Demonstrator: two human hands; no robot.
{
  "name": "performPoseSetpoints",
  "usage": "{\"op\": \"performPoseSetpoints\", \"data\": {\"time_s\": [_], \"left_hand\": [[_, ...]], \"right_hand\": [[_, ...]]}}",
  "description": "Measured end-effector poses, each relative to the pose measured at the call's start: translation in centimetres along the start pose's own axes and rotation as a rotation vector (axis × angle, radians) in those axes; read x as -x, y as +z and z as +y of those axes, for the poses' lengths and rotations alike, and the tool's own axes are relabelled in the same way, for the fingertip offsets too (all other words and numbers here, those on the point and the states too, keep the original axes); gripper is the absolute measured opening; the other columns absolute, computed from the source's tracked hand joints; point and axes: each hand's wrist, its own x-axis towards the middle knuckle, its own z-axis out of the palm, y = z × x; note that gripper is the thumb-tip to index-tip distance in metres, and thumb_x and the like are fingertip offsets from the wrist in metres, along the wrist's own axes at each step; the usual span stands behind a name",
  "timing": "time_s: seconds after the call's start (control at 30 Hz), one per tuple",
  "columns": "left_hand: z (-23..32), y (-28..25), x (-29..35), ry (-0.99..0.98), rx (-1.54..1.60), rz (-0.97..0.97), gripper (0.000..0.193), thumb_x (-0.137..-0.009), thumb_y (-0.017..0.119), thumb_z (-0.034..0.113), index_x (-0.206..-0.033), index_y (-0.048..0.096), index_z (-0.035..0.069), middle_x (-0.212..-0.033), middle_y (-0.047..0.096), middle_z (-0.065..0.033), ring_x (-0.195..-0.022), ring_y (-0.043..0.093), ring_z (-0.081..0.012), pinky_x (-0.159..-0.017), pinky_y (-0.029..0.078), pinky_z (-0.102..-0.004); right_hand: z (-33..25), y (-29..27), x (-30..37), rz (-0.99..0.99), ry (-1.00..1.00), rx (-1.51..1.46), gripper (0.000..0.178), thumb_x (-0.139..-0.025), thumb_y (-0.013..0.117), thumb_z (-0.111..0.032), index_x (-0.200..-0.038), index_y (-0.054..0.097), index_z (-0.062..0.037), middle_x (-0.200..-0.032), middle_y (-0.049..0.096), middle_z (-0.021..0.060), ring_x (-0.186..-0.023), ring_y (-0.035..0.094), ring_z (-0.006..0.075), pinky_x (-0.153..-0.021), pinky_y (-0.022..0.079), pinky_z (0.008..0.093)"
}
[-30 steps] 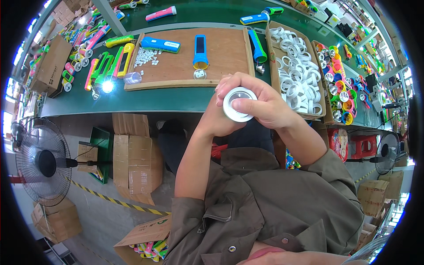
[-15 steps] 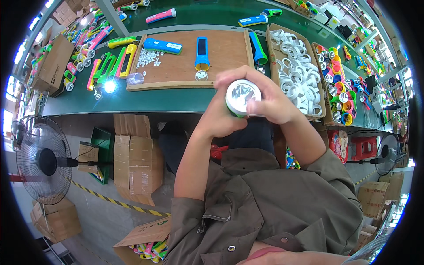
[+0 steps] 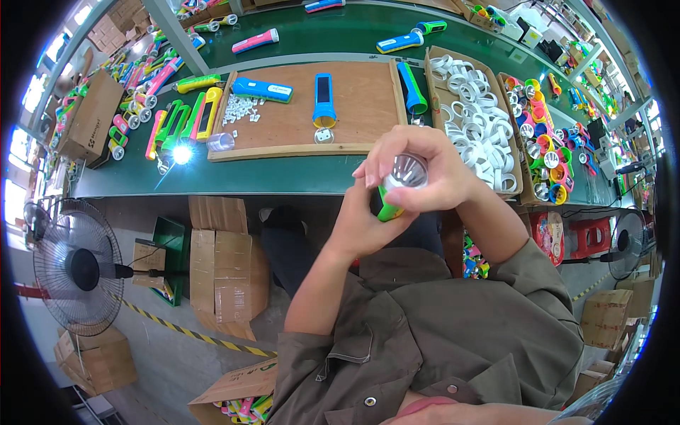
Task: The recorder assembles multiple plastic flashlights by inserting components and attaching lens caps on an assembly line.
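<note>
Above the bench's front edge, my left hand [image 3: 363, 221] is closed around the green body of a flashlight [image 3: 389, 208]. My right hand [image 3: 446, 170] curls over its head end, fingers and thumb around the rim. A clear lens with a shiny reflector [image 3: 409, 171] faces up between them. Whether a white ring sits on the rim is hard to tell behind the fingers. Beyond my hands, on a wood-framed board [image 3: 287, 127], a blue flashlight [image 3: 324, 99] lies with a small reflector part [image 3: 324, 135] at its end. Another blue flashlight [image 3: 263, 90] rests beside small white pieces [image 3: 243, 108].
White rings fill a cardboard box [image 3: 516, 170] at right, beside a box of colourful flashlight heads [image 3: 550, 157]. Several flashlights [image 3: 185, 122] lie at left, one lit, near a clear cup [image 3: 222, 142]. A fan [image 3: 83, 269] and cardboard boxes [image 3: 228, 273] stand below the bench.
My hands and the flashlight have moved slightly lower and right. My right fingers now wrap the head, whose white ring showed plainly before; more green body shows. The view has shifted slightly.
</note>
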Motion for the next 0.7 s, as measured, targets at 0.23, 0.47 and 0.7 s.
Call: {"op": "performPoseSetpoints", "data": {"time_s": [0.23,0.47,0.7], "left_hand": [[-1.6,0.9,-1.1,0.099,-0.184,0.176,0.039,-0.076,0.075,0.010,-0.111,0.060,0.002,-0.104,0.067,-0.0104,-0.098,0.068,-0.0249,-0.083,0.052,-0.0344],[-4.9,1.8,-2.4,0.186,0.161,0.410,0.031,-0.083,0.074,0.014,-0.108,0.061,0.002,-0.100,0.067,-0.0065,-0.092,0.065,-0.0135,-0.079,0.053,-0.0296],[-4.3,0.9,-2.7,0.145,-0.055,0.134,0.040,-0.075,0.081,0.020,-0.105,0.062,0.004,-0.098,0.069,-0.0079,-0.088,0.068,-0.0182,-0.077,0.054,-0.0320]], "right_hand": [[0.5,1.1,-0.7,0.026,0.044,0.259,0.042,-0.073,0.074,-0.012,-0.112,0.061,-0.0017,-0.103,0.067,0.0102,-0.093,0.067,0.0203,-0.084,0.053,0.0326],[1.7,3.8,-0.6,0.383,-0.217,0.562,0.059,-0.070,0.085,-0.011,-0.118,0.052,-0.0076,-0.093,0.065,0.0079,-0.085,0.068,0.0214,-0.076,0.053,0.0320],[2.3,2.2,0.3,0.349,-0.199,0.317,0.099,-0.066,0.091,-0.019,-0.143,0.030,-0.0028,-0.126,0.054,0.0171,-0.116,0.058,0.0241,-0.100,0.045,0.0386]]}}
